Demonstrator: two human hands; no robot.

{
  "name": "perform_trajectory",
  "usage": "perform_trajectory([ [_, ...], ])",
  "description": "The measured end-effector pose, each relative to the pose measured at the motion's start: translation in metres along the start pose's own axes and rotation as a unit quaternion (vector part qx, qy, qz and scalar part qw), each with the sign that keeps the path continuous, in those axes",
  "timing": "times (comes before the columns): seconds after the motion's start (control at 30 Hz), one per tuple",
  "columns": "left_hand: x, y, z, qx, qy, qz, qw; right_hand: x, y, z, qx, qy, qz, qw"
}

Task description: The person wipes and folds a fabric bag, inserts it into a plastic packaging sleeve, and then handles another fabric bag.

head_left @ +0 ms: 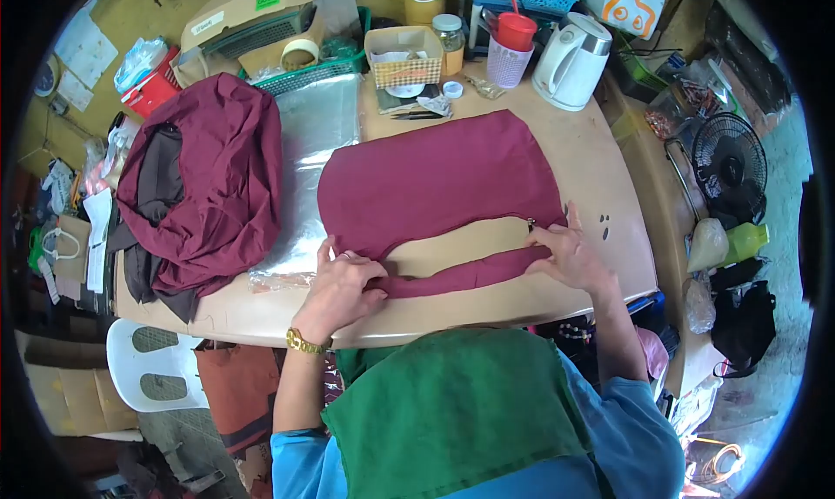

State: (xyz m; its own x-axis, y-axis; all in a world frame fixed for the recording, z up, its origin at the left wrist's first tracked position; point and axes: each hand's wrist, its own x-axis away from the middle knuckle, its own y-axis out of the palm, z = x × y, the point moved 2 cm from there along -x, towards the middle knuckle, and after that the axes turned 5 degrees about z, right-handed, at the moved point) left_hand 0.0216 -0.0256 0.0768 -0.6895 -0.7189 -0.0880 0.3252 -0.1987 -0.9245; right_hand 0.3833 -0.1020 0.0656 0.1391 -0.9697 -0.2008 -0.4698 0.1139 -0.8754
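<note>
A maroon cloth piece (439,182) lies flat on the tan table, with a narrow strip (465,276) of the same cloth curving along its near side. Tan tabletop shows in the gap between the two. My left hand (344,286) is closed on the strip's left end, its thumb and fingers bent over the cloth. At the other end my right hand (567,254) pinches the strip, with one finger stretched out along the cloth's corner. A small dark metal piece (531,224) shows on the cloth's edge beside my right fingers.
A heap of maroon and dark cloth (209,177) lies at left, next to clear plastic sheets (322,143). Along the back stand a small box (404,57), a glass jar (449,43), a lilac cup (509,63) and a white kettle (571,62). A black fan (729,158) is at right.
</note>
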Motion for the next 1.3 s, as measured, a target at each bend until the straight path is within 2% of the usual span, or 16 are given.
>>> perform_trajectory([
  [0.07,0.008,0.009,-0.014,-0.006,0.009,0.026,1.000,0.000,-0.007,0.006,0.037,-0.030,0.026,0.999],
  [0.23,0.016,0.021,-0.032,-0.012,0.023,0.092,0.995,0.013,-0.013,0.028,0.084,0.028,-0.073,0.993],
  [0.37,0.023,0.000,-0.018,-0.014,0.034,0.023,0.999,0.021,-0.034,0.017,0.063,0.075,-0.172,0.980],
  [0.43,0.016,-0.029,-0.015,0.277,-0.002,0.095,0.956,0.016,-0.057,0.018,-0.235,0.123,-0.064,0.962],
  [0.47,0.012,-0.028,-0.033,0.282,-0.033,0.158,0.946,0.012,-0.064,0.022,-0.349,0.145,0.002,0.926],
  [0.53,-0.015,-0.019,-0.057,0.262,-0.145,0.269,0.915,-0.023,-0.053,0.047,-0.224,0.128,0.155,0.954],
  [0.6,-0.048,0.001,-0.075,0.232,-0.172,0.327,0.900,-0.062,-0.023,0.077,-0.199,0.078,0.257,0.942],
  [0.7,-0.087,0.029,-0.095,0.247,-0.201,0.303,0.898,-0.098,0.001,0.099,-0.241,0.165,0.213,0.932],
  [0.77,-0.092,0.028,-0.105,0.239,-0.233,0.232,0.914,-0.112,0.018,0.122,-0.192,0.214,0.013,0.958],
  [0.8,-0.092,0.031,-0.111,0.231,-0.263,0.158,0.923,-0.110,0.027,0.131,-0.196,0.215,0.011,0.957],
  [0.87,-0.092,0.036,-0.114,0.227,-0.254,0.178,0.923,-0.107,0.037,0.146,-0.217,0.168,0.041,0.961],
  [1.03,-0.103,0.029,-0.112,0.222,-0.247,0.200,0.922,-0.107,0.036,0.145,-0.192,0.210,0.011,0.959],
  [1.1,-0.107,0.034,-0.120,0.112,-0.230,0.139,0.957,-0.104,0.032,0.139,-0.156,0.211,0.010,0.965],
  [1.17,-0.104,0.016,-0.106,0.282,-0.243,0.102,0.922,-0.101,0.030,0.136,-0.202,0.206,0.039,0.957],
  [1.2,-0.102,0.019,-0.110,0.445,-0.258,0.077,0.854,-0.098,0.030,0.143,-0.199,0.211,0.041,0.956],
  [1.3,-0.099,0.024,-0.110,0.530,-0.183,0.131,0.818,-0.097,0.020,0.144,-0.125,0.130,0.095,0.979],
])
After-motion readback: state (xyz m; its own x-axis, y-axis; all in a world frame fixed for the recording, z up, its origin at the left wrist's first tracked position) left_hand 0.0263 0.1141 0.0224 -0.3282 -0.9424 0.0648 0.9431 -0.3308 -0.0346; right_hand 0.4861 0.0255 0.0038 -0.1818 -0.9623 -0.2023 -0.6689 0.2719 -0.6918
